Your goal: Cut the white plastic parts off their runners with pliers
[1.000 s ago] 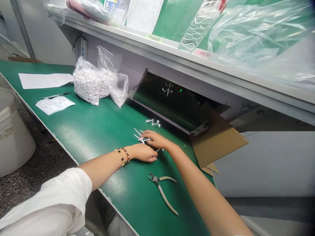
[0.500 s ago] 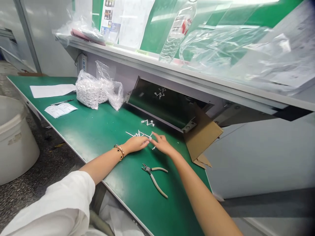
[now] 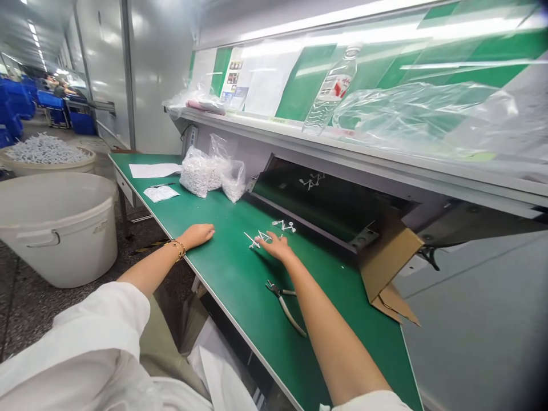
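Observation:
My right hand (image 3: 276, 246) is over the green table, its fingers closed on a thin, branched white plastic sprue (image 3: 252, 242). Behind those fingers lies another small white branched plastic piece (image 3: 286, 226), flat on the tabletop. Farther left, near the table's front edge, my left hand (image 3: 197, 234) is closed with its fingers curled in; whatever it holds, if anything, is hidden. A pair of cutting pliers (image 3: 280, 292) with pale handles lies below my right hand, partly covered by my forearm.
Clear bags of small white parts (image 3: 199, 174) stand at the back, beside paper sheets (image 3: 154, 170). A large pale tub (image 3: 64, 228) is on the floor at left. A dark tilted panel (image 3: 312, 194) and a cardboard flap (image 3: 391, 257) border the right; a bottle (image 3: 331, 91) stands on the shelf.
My left hand has moved left, away from my right hand, toward the table's front edge. My right hand keeps hold of the sprue. The view has swung left, bringing more of the tubs into sight.

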A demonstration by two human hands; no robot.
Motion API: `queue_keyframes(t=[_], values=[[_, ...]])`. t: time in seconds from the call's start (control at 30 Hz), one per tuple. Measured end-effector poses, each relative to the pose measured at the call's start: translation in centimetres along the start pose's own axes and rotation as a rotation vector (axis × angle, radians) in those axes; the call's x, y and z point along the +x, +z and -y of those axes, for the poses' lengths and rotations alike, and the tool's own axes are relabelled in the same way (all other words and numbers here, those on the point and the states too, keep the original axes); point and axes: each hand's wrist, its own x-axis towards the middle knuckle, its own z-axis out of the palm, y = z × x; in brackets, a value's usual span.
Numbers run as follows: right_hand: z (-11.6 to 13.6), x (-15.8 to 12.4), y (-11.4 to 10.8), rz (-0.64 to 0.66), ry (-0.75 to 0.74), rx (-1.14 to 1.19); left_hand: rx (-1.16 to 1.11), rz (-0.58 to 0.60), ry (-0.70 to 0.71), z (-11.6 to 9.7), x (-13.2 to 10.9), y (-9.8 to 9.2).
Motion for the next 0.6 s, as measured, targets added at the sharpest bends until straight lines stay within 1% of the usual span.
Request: queue_keyframes(t=[0.07, 0.13, 0.23, 0.37, 0.43, 0.47, 0.53, 0.6], values=[[0.5, -0.5, 0.1, -0.029, 0.008, 0.008, 0.012, 0.005, 0.007, 0.1, 0.1, 0.1], [1.0, -0.7, 0.3, -0.045, 0.010, 0.004, 0.009, 0.017, 0.039, -0.2, 1.0, 0.5], [1.5, -0.2, 0.8, -0.038, -0.003, -0.045, -0.024, 0.029, 0.088, -0.3, 3.3, 1.0], [1.5, 1.0, 1.3, -0.030, -0.043, -0.129, -0.108, 0.037, 0.124, 0.3, 6.3, 1.4], [0.8, 1.7, 1.2, -0.020, -0.100, -0.141, -0.162, 0.038, 0.136, 0.8, 7.1, 1.5], [0.2, 2.1, 1.1, -0.010, -0.105, -0.139, -0.193, 0.042, 0.141, 1.0, 7.4, 1.5], [-1.3, 3.1, 0.7, 0.017, -0.097, -0.127, -0.259, 0.054, 0.146, 1.5, 7.7, 1.7], [-2.9, 4.2, 0.3, 0.008, -0.073, -0.103, -0.326, 0.079, 0.162, 1.8, 7.9, 2.1]])
